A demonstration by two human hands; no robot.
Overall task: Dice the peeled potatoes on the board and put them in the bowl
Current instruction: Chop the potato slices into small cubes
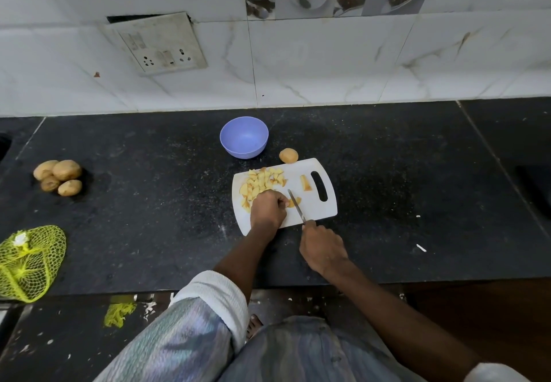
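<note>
A white cutting board [322,211] lies on the black counter. A heap of diced potato [260,183] covers its far left part, and one wedge [306,183] lies alone near the handle slot. My left hand [266,208] presses a potato piece [295,201] against the board. My right hand [322,246] grips a knife [296,205] whose blade rests on that piece. Behind the board stands an empty lilac bowl [244,137]. A peeled potato [288,155] sits on the counter between bowl and board.
Several unpeeled potatoes [58,177] lie at the counter's left. A yellow net bag [29,262] hangs over the front left edge. The tiled wall with a socket plate [158,44] runs along the back. A dark object [536,190] shows at the right edge.
</note>
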